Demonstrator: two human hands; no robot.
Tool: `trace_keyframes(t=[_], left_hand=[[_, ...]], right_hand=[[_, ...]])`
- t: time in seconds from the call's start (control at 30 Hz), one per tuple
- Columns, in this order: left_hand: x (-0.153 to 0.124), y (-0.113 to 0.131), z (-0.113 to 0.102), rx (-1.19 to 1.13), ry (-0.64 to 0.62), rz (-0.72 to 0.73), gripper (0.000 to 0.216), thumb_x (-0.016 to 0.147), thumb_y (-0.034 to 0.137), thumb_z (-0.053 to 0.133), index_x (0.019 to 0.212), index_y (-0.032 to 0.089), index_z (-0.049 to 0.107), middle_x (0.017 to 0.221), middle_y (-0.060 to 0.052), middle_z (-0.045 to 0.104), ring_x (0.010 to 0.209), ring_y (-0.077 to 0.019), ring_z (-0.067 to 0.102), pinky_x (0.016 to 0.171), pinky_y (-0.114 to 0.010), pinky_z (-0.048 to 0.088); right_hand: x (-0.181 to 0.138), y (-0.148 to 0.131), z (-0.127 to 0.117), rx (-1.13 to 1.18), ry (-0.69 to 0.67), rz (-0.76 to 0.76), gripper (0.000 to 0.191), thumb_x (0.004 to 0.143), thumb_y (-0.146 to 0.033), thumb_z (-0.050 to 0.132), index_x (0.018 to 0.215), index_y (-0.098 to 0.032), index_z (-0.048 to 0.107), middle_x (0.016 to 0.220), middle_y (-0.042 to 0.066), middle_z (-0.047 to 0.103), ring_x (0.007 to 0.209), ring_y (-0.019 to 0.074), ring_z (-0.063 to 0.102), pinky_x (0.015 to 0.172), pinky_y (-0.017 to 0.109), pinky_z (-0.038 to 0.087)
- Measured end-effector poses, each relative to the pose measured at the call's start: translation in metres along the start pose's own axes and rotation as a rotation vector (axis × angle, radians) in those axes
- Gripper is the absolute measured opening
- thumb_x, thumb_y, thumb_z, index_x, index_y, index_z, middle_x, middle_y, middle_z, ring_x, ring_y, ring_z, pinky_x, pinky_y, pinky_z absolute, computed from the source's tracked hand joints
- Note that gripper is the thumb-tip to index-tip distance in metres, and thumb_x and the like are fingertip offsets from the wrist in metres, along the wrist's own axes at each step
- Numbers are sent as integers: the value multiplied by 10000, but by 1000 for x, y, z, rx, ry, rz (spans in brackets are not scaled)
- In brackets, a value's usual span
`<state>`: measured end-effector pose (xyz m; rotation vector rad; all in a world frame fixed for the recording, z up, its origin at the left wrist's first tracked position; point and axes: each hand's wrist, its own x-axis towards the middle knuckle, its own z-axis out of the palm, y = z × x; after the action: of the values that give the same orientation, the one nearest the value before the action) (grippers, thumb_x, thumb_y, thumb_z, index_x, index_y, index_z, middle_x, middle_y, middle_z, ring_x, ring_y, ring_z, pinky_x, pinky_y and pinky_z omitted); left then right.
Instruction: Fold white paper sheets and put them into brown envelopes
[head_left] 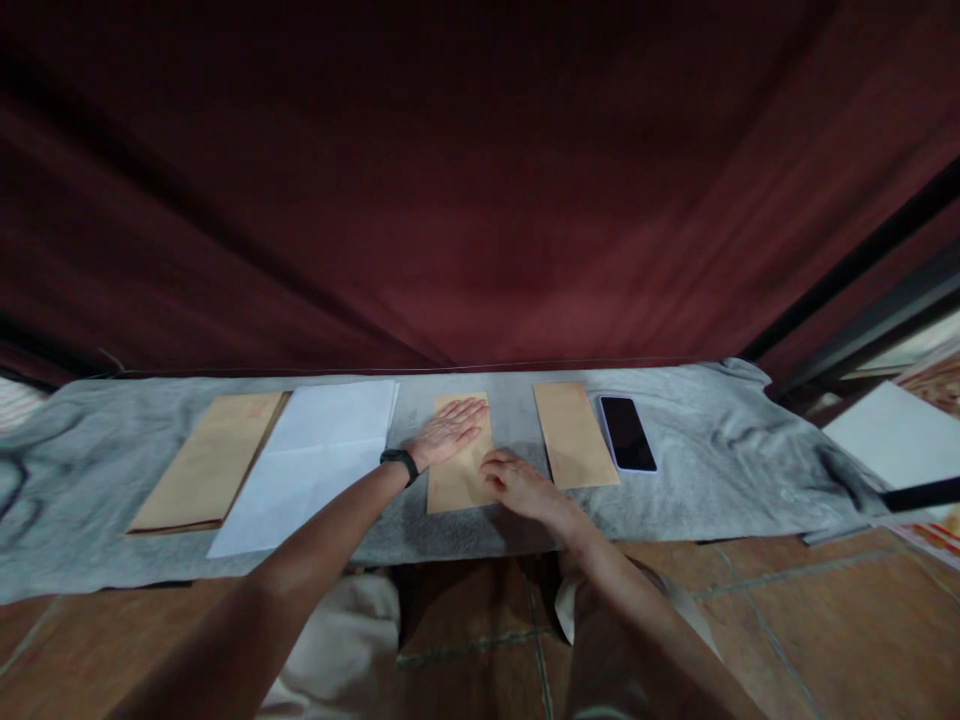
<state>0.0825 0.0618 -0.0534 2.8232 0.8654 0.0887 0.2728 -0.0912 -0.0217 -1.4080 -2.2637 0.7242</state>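
A tan paper envelope [456, 488] lies in front of me on a grey cloth. My left hand [450, 430], with a dark band on its wrist, rests flat across the envelope's upper part, fingers stretched out. At the envelope's right edge is my right hand [517, 482], its fingers curled in; whether they grip anything is hidden. Another tan envelope [576, 435] lies to the right of that hand.
White paper sheets [319, 455] with a fold line lie to the left, beside a stack of tan envelopes [206, 460]. A phone [628, 433] is on the right. The grey cloth [720, 460] covers the narrow surface; a dark red curtain [480, 200] hangs behind.
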Motion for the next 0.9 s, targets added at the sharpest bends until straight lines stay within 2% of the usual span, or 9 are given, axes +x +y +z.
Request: trace_keyframes(t=[0.17,0.33,0.5,0.77,0.9], left_hand=[[-26,21,0,-40,-6,73,596,1067,485,181,1607,240,244,1678,-11,253,1554,-140,178,1272,-350,99],[-57,46,-2,-84,-82,121,592,1074,479,170,1610,236,230,1689,-14,208,1559,-133,155,1275,-341,87],[-85,69,-7,-108,-162,117,601,1073,491,164,1620,243,184,1695,-18,177,1562,-143,143,1275,-345,91],[-119,88,-7,-123,-159,163,602,1066,504,256,1622,300,146,1691,-3,199,1563,-157,147,1284,-378,93],[-128,97,-8,-111,-155,158,625,1058,520,284,1623,288,148,1688,-22,206,1562,-174,159,1286,-398,113]], right_hand=[[1,8,-3,19,28,46,217,951,-100,507,992,-162,710,1117,96,705,1061,186,657,981,310,485],[-1,9,-7,21,33,76,247,953,-92,504,1009,-192,723,1123,83,710,1075,178,652,989,304,484],[-3,9,-4,-8,29,74,264,953,-70,497,1058,-157,723,1157,105,706,1107,179,647,993,303,483],[-6,6,-3,-35,54,103,249,937,-65,525,1051,-164,723,1150,90,707,1094,172,655,992,301,480],[-4,1,0,-49,91,132,288,967,-109,490,1154,-167,701,1240,109,684,1155,181,637,1037,319,467]])
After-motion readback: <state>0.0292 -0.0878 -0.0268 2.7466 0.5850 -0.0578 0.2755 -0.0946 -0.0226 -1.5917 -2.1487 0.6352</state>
